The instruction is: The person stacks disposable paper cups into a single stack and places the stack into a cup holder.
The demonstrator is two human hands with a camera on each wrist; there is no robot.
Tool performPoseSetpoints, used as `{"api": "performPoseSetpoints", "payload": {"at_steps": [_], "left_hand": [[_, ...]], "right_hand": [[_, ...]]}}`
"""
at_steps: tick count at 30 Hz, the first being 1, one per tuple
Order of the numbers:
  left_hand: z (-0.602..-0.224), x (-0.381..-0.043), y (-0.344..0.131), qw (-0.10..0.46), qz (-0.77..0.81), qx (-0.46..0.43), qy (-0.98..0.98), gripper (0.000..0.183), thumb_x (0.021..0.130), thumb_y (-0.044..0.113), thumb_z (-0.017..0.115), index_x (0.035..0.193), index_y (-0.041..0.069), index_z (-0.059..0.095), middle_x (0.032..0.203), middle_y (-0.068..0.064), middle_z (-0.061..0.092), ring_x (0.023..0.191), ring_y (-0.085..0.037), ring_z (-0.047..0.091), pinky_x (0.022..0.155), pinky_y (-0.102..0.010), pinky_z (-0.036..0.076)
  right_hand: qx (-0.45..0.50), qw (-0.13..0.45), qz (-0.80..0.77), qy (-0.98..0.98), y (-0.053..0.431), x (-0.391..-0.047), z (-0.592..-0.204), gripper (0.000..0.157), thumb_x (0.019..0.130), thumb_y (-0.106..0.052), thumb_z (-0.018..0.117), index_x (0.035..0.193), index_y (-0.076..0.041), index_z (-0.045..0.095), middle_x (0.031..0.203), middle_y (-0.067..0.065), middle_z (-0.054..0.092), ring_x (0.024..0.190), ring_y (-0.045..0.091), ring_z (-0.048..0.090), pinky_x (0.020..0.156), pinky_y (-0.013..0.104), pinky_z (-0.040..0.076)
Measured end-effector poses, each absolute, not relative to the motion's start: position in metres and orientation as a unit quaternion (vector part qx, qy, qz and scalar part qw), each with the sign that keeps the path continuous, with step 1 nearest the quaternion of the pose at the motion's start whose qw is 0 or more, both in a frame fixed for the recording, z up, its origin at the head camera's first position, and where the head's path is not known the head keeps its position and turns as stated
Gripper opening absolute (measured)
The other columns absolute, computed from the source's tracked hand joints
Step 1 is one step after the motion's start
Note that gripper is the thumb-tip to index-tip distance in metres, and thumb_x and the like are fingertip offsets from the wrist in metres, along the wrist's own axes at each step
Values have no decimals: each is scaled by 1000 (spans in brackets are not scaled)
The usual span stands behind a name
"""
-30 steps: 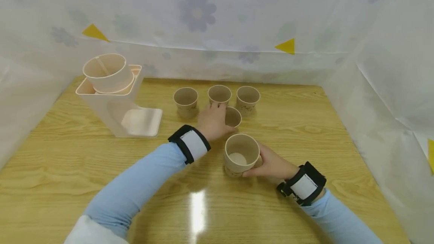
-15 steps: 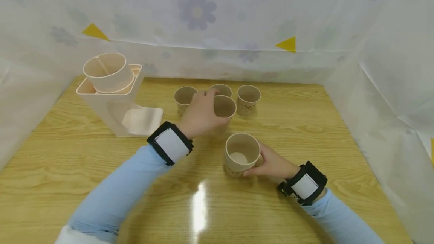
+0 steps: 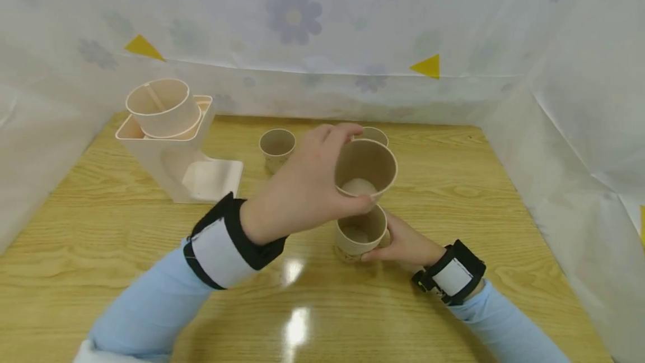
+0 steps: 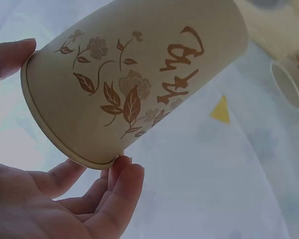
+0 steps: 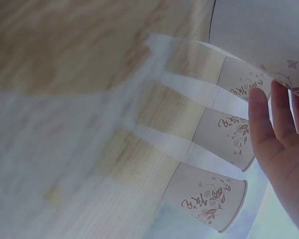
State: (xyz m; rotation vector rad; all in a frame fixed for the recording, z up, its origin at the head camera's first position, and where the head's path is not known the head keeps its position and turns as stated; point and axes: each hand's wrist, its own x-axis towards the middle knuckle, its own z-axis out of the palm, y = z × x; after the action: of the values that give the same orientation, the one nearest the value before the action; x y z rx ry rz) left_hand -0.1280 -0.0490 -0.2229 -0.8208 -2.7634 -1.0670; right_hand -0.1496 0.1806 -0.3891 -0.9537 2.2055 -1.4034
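My left hand (image 3: 302,184) grips a paper cup (image 3: 370,164) near its rim, thumb on the near side and fingers on the far side. In the left wrist view brown flowers and lettering decorate this cup (image 4: 114,84). It hangs over a second paper cup (image 3: 353,246), partly covering that cup's mouth; whether the two touch cannot be told. My right hand (image 3: 408,245) holds the lower cup upright from the right, its thumb on the near side. Behind them stand a left paper cup (image 3: 277,147) and a right paper cup (image 3: 374,134); a middle paper cup (image 5: 222,137) shows in the right wrist view.
At the back left of the wooden table (image 3: 443,195) stands a cream holder (image 3: 176,156) with a round container (image 3: 163,108) on top and a low tray-like foot (image 3: 214,178). White flowered sheeting (image 3: 342,21) encloses the back and sides.
My left hand has lifted a paper cup out of the group at the back and brought it nearer and rightward, over the right hand's cup. The right hand has stayed in place.
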Motion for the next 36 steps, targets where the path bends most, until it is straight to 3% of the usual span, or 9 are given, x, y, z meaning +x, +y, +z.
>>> {"api": "performPoseSetpoints", "payload": {"at_steps": [8, 15, 31, 36], "left_hand": [[-251, -120, -35, -55, -324, -270, -905, 76, 72, 29, 76, 137, 12, 40, 124, -11, 48, 106, -21, 48, 86, -31, 47], [-275, -121, -31, -51, -301, -295, -905, 76, 70, 21, 76, 135, 4, 42, 126, -15, 50, 113, -24, 48, 90, -34, 47], [-292, -126, -31, -72, -279, -290, -912, 78, 70, 22, 77, 135, 1, 40, 129, -16, 49, 115, -26, 46, 93, -36, 46], [-291, -136, -37, -110, -270, -267, -919, 87, 74, 39, 75, 142, 4, 32, 139, -15, 42, 124, -27, 43, 100, -39, 42]], "right_hand": [[-320, 180, -508, 779, 178, -150, -391, 79, 74, -11, 78, 138, -8, 33, 133, 10, 47, 117, 2, 46, 102, 20, 35], [-319, 176, -510, 779, 178, -149, -392, 79, 73, -9, 79, 137, -3, 34, 131, 14, 47, 115, 4, 46, 99, 22, 39], [-333, 175, -493, 785, 177, -151, -390, 75, 73, -12, 79, 136, -6, 38, 130, 12, 50, 116, 14, 49, 98, 24, 41], [-330, 174, -490, 788, 178, -150, -390, 76, 73, -13, 79, 137, -6, 38, 130, 12, 51, 117, 11, 48, 100, 24, 39]]}}
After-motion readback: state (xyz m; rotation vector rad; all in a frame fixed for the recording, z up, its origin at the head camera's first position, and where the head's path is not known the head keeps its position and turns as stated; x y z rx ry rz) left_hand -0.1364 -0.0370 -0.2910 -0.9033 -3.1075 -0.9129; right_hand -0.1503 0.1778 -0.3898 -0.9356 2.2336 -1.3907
